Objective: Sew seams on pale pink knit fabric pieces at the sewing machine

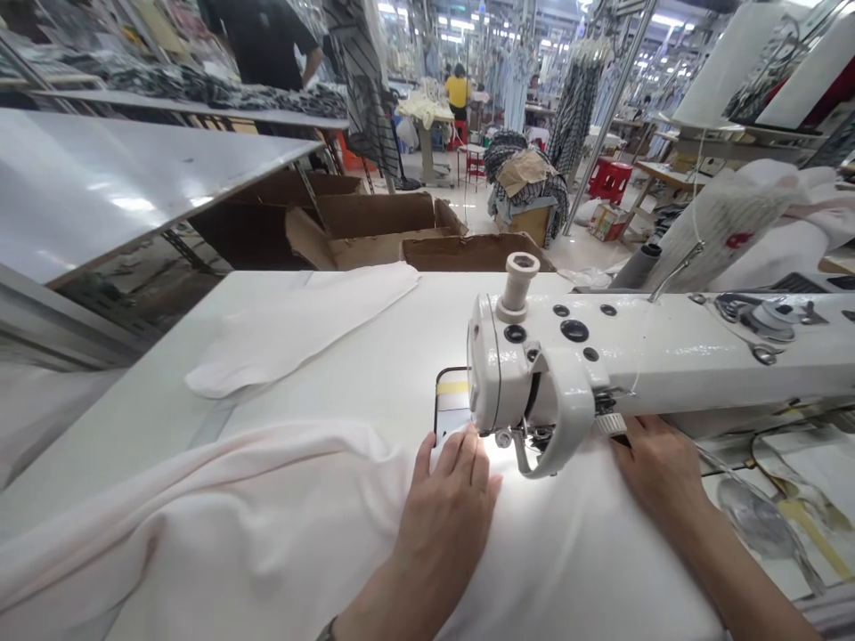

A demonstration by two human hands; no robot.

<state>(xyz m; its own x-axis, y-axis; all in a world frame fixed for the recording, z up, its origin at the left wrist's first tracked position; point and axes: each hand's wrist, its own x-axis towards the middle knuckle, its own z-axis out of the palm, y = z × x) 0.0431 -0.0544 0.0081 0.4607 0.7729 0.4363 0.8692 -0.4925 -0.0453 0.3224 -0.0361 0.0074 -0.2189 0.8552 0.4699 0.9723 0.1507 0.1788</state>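
A large piece of pale, whitish fabric (254,525) spreads over the table and under the head of a white sewing machine (668,347). My left hand (446,507) lies flat on this fabric just left of the needle area, fingers stretched forward. The machine's lamp lights the cloth by its fingertips. My right hand (668,472) reaches under the machine arm, at the right edge of the fabric. Its fingers are mostly hidden behind the machine, so their grip does not show. The needle and presser foot are largely covered by the white guard (565,414).
A separate pale cut piece (300,329) lies on the white tabletop (227,303) at the back left. Cardboard boxes (394,214) stand beyond the far edge. A grey-white table (134,178) is at left. Thread cones (728,67) rise at right. Other people are farther off.
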